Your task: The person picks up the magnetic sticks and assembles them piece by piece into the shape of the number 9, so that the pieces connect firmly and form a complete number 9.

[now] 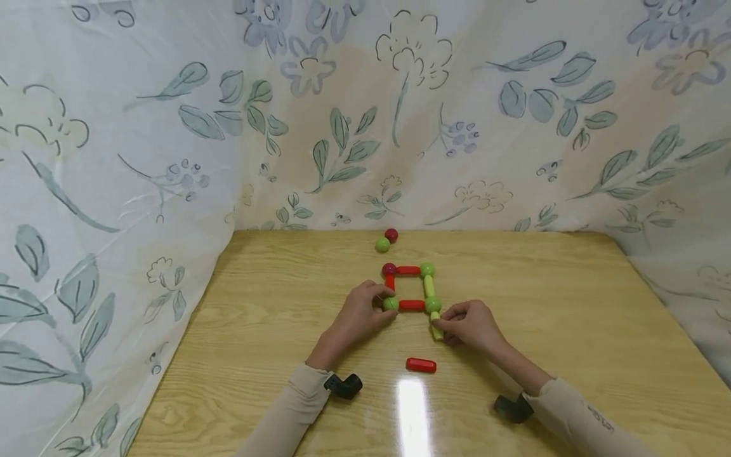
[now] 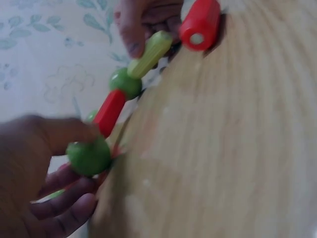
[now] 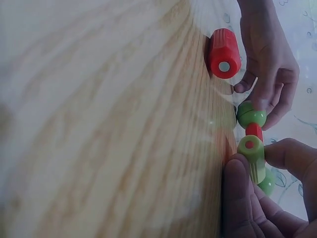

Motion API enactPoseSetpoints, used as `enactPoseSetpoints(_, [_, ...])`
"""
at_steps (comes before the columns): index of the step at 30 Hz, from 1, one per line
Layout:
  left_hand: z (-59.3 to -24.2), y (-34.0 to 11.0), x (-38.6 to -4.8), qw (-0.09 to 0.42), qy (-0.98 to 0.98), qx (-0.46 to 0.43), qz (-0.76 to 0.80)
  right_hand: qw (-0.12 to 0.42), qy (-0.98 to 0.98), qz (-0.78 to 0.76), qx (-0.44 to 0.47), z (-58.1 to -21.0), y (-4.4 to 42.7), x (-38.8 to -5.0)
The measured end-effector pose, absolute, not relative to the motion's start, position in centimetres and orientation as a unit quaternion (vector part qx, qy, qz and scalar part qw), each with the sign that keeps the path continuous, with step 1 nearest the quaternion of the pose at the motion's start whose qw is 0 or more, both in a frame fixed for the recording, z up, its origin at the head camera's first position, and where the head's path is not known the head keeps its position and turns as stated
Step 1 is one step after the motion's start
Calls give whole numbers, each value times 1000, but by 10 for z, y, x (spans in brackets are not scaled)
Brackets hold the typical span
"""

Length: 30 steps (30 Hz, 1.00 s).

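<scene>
A square of magnetic rods and balls lies on the table, with a dark red ball (image 1: 389,270) at its far left corner and green balls at the others. My left hand (image 1: 363,311) grips the near left green ball (image 2: 89,157) between thumb and fingers. Between the thumb and fingers of my right hand (image 1: 471,325) is a yellow-green rod (image 3: 252,157), its far end against the near right green ball (image 1: 433,304). Red rods (image 1: 412,304) form the near, far and left sides; a yellow-green rod (image 1: 429,287) forms the right side.
A loose red rod (image 1: 421,365) lies on the wooden table (image 1: 274,330) nearer to me, between my forearms. Beyond the square rest a loose green ball (image 1: 382,244) and a dark red ball (image 1: 391,235). A floral cloth (image 1: 342,114) hangs behind the table.
</scene>
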<state>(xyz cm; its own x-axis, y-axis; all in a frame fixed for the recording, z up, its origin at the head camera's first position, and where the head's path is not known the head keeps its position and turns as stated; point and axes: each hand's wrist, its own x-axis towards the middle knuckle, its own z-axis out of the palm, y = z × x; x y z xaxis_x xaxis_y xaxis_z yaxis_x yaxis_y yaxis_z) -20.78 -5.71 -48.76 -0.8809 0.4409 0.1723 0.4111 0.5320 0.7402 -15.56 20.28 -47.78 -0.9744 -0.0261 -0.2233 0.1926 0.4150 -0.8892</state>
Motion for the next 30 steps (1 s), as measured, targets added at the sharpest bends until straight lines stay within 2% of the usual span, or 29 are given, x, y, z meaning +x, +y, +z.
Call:
enactPoseSetpoints(3, [-484,-62,-216,26,867,228,441,97,835,-539,53,-478,204,-155])
enactPoseSetpoints(13, [-487,-75,-274,-2,863,131,489,94,828,-552,32,-480,205,-152])
enactPoseSetpoints(24, [-486,-43,-322,-30,891,46,451,97,817,-569,11,-482,206,-149])
enactPoseSetpoints(30, [-483,-31,-332,-42,899,53,432,92,815,-572,16,-486,206,-152])
